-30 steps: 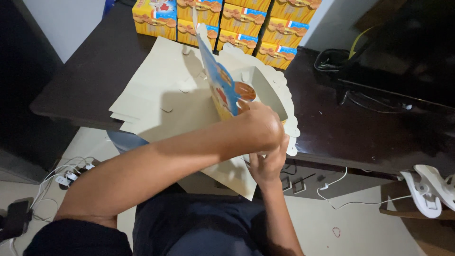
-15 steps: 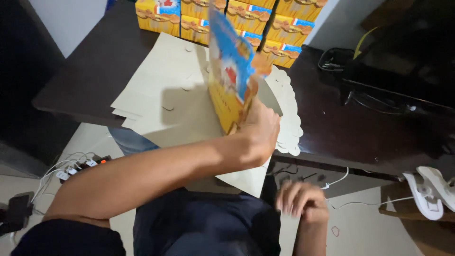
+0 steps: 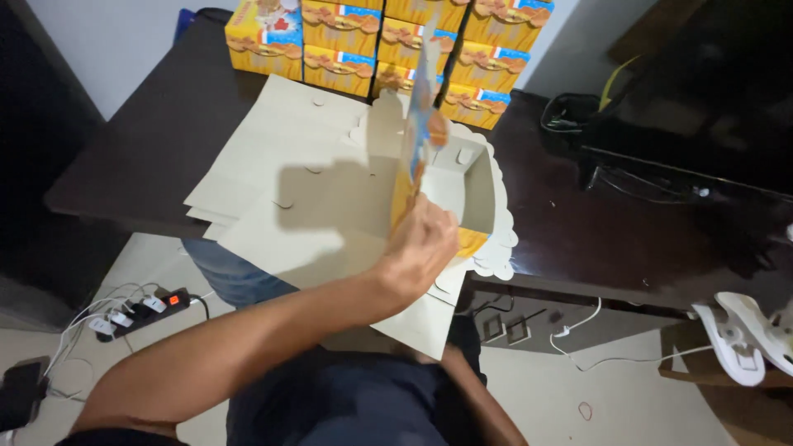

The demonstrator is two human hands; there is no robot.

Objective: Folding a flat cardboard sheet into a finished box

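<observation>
Grip state: the left hand point(image 3: 423, 248) is closed around the near lower edge of a printed carton blank point(image 3: 415, 124), orange and blue on its outer face, holding it upright and edge-on above the stack of flat cardboard sheets point(image 3: 306, 177). The right hand is not visible at this moment; only a strip of forearm shows at the near edge, below the bench, so whether it is open or closed cannot be told. Half a second ago that hand hung open below the bench edge, and a second ago it was up at the carton with the left hand; support has therefore passed to the left hand alone. Over the same interval the blank has turned from face-on to edge-on. The flat sheets lie on the dark bench point(image 3: 165, 132), with a scalloped white sheet point(image 3: 496, 248) at their right. Finished orange boxes point(image 3: 363, 37) stand stacked at the far side of the bench.
</observation>
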